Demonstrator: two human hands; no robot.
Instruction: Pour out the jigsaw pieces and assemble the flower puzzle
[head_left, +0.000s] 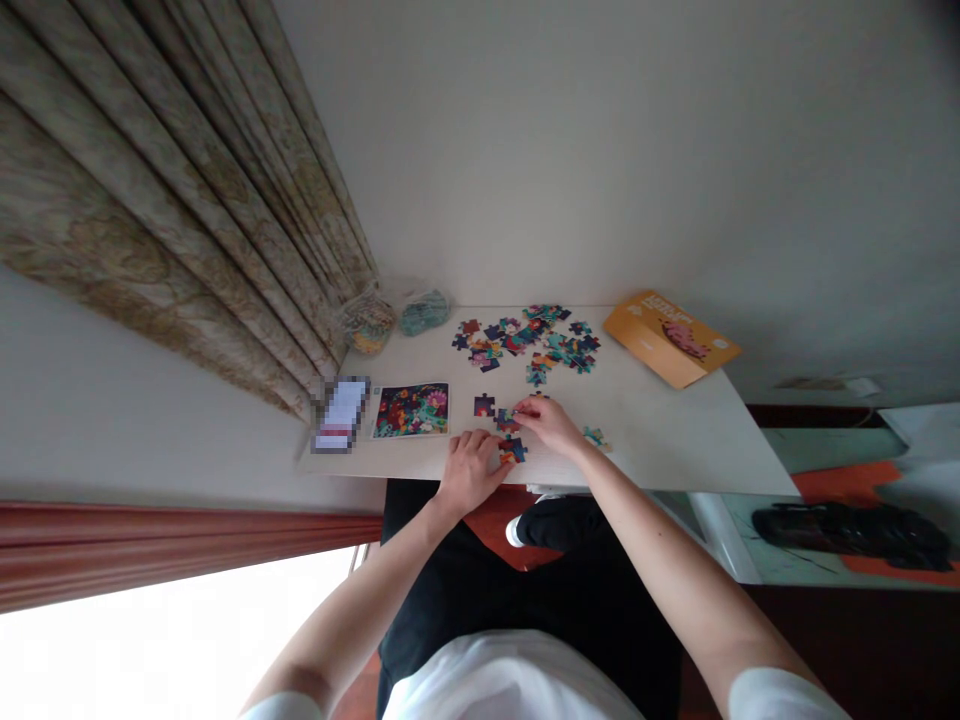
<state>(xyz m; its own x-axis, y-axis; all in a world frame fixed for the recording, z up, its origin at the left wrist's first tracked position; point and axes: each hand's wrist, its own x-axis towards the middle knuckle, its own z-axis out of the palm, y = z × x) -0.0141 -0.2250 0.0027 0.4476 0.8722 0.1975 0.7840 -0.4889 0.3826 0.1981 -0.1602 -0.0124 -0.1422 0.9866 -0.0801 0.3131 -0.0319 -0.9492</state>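
My right hand (551,425) is closed in a pinch at the upper right edge of a dark jigsaw puzzle piece (507,421) on the table. Just below lies another puzzle piece (513,452), blue with orange, close against the first; whether the two interlock I cannot tell. My left hand (472,468) rests on the tabletop with curled fingers, its thumb and forefinger at the left side of that lower piece. A loose dark piece (484,405) lies above my left hand. Another piece shows partly behind my right hand, and a teal piece (596,437) lies under my right forearm.
A colourful reference picture (411,411) lies left of my hands, beside a blurred phone (341,414). Several loose pieces (525,335) spread along the back of the white table (660,440). Two clear bags (367,322) stand back left; an orange package (670,340) lies back right.
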